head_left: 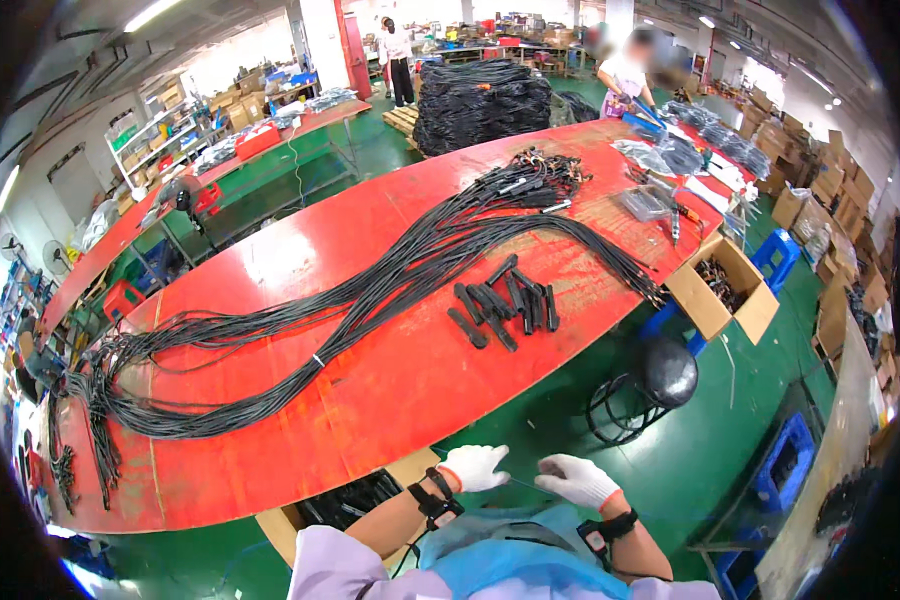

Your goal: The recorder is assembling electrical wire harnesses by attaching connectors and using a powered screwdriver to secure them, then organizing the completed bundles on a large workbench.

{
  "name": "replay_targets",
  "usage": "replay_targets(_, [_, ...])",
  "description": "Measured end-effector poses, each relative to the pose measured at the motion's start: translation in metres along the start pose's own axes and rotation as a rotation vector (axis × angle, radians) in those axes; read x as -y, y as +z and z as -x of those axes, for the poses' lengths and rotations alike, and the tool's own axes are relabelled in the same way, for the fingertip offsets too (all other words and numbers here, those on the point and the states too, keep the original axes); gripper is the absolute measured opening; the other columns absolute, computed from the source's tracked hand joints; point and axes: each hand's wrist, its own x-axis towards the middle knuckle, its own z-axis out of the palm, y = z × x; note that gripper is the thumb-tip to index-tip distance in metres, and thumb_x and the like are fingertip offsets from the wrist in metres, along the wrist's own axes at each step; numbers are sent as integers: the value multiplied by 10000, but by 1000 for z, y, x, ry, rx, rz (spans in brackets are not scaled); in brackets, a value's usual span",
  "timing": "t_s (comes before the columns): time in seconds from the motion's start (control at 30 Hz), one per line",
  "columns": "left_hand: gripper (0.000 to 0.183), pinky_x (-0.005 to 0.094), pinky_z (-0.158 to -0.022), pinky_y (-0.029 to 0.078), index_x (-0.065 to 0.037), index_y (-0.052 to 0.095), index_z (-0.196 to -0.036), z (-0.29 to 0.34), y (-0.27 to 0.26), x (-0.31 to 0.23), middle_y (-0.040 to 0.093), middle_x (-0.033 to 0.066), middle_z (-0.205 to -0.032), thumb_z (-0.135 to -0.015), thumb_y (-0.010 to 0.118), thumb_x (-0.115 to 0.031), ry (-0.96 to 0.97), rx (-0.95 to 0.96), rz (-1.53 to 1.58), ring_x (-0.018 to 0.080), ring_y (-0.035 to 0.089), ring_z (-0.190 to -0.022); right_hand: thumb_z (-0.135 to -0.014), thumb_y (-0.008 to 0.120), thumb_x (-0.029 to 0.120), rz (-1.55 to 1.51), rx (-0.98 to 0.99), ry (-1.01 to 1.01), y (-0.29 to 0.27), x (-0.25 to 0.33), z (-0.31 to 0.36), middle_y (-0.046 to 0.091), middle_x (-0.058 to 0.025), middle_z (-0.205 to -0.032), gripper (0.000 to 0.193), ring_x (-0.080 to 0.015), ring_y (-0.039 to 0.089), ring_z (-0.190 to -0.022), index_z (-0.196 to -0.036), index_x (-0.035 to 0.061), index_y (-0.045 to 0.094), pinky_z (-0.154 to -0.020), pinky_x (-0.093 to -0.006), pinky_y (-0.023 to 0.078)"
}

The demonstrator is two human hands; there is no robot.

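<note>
My left hand (pixel 475 467), in a white glove, is in front of my body by the red table's near edge. Its fingers are slightly spread, and I see nothing in them. My right hand (pixel 577 480), also gloved, faces it across a small gap, its fingers loosely bent and apart. A thin bluish line runs between the hands; what it is I cannot make out. Beyond them on the red table (pixel 390 400) lie several short black stick-shaped parts (pixel 490 300). Behind these stretches a long bundle of black cables (pixel 370 300), tied near its middle (pixel 318 360).
An open carton (pixel 407 470) of black parts is under the table edge by my left arm. On the right are a black round stool (pixel 667 372), a carton of small pieces (pixel 705 318) and a blue stool (pixel 775 258). A co-worker (pixel 627 75) stands at the far end.
</note>
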Motion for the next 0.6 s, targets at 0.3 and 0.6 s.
replay_targets(0.3, [620, 501, -811, 538, -115, 527, -1324, -78, -26, 8, 673, 197, -1129, -866, 567, -531, -273, -12, 47, 388, 661, -1004, -918, 616, 463, 135, 192, -258, -94, -12, -110, 661, -171, -1225, 569, -310, 644, -1123, -1281, 25, 595, -968, -379, 500])
replay_targets(0.6, [617, 500, -840, 531, -111, 525, -1326, -148, -73, -29, 660, 199, -1153, -879, 546, -537, -421, -113, 66, 392, 648, -1035, -934, 616, 440, 236, 346, -404, -191, -34, -193, 662, -164, -1212, 511, -288, 644, -1116, -1250, 39, 610, -962, -361, 498])
